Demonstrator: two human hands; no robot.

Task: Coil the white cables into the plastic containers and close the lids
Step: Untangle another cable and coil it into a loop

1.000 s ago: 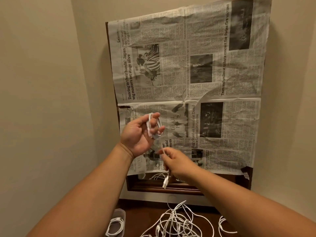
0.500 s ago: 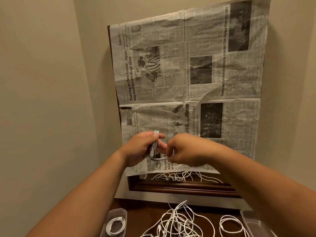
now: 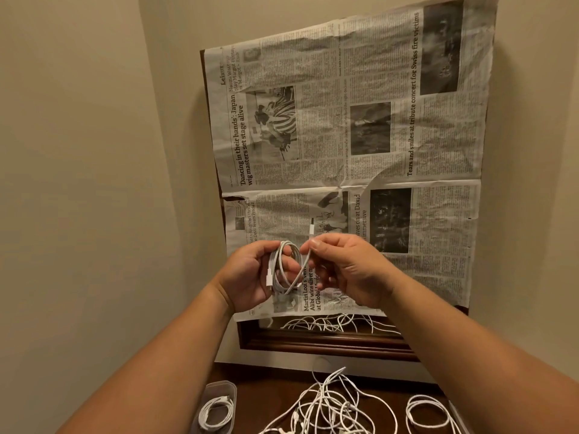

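Two bare hands are raised in front of a sheet of newspaper (image 3: 344, 126) taped over a wood-framed mirror (image 3: 313, 344). The left hand (image 3: 247, 274) curls its fingers and thumb round a small coil of white cable (image 3: 281, 264), holding the loops together. Just beside it, the right hand (image 3: 354, 270) pinches the same cable's free end between thumb and forefinger, and the plug (image 3: 311, 228) sticks up above the fingertips. Well below the left hand, on a dark wooden surface (image 3: 266, 379), stands an open plastic container (image 3: 219, 385) with another coiled cable (image 3: 214, 411) already inside. Below and between the hands lies a loose tangle of cables (image 3: 326, 405), and below the right hand lies a separate coil (image 3: 426, 415). The winding looks nearly finished, with only the short tail left to tuck in. The main risk is that the coil springs open if the left hand loosens while the tail is wrapped, since the cable looks stiff. The coil may also be too wide for a container. Lowered carelessly, it could snag the tangle.
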